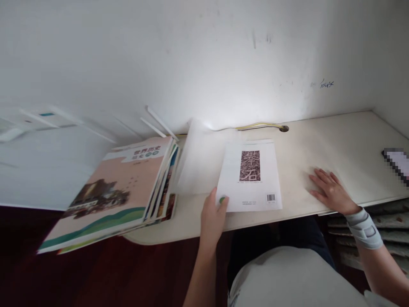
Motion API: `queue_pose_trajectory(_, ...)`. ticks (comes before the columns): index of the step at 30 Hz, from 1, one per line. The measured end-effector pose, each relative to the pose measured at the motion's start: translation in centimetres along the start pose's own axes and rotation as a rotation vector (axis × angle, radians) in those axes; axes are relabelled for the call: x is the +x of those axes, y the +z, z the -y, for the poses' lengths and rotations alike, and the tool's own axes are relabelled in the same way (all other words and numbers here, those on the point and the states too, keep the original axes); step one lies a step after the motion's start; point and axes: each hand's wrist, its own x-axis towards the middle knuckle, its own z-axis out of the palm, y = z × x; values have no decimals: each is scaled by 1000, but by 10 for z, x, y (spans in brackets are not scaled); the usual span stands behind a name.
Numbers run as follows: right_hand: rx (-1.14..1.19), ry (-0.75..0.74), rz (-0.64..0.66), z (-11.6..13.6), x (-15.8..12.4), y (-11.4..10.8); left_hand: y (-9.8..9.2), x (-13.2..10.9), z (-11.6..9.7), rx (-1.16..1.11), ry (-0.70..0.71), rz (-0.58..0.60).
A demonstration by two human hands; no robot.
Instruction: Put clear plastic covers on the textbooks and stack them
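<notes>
A white paperback book (251, 175) lies on the desk, showing a dark picture panel with large characters and a barcode at its lower right. My left hand (213, 215) pinches the lower left corner of this book, thumb on top by a small green dot. Left of it is a blurred white sheet (201, 164); whether it joins the book I cannot make out. My right hand (334, 192), with a grey wrist brace (366, 228), rests flat on the desk with fingers spread, apart from the book.
Several booklets are stacked at the left, topped by a pink-covered one (111, 183) overhanging the front edge. The narrow desk (297, 157) meets a white wall. Yellow and black cables (258, 125) run to a hole at the back. A pixelated phone-like object (398, 162) is at the right.
</notes>
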Motion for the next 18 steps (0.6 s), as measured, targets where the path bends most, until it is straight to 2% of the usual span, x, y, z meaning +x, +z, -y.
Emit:
queue_pose_trajectory(3,-22,10,-46,19,4,-3,-4,-4,-4,282,128,69)
queue_pose_trajectory(5,-17,-52,-69,43,11,-3,-3,-7,-6,343,169,60)
queue_pose_trajectory(8,28,-222,-30,83,24,2,1,-11,-3,379,213,30)
queue_pose_trajectory(10,30,-258,-9,102,30,7,3,-12,1,393,227,34)
queue_pose_trajectory(14,24,-254,-10,109,34,15,3,-16,6,372,249,27)
queue_pose_trajectory(18,28,-248,-22,104,33,16,1,-22,-4,270,273,-47)
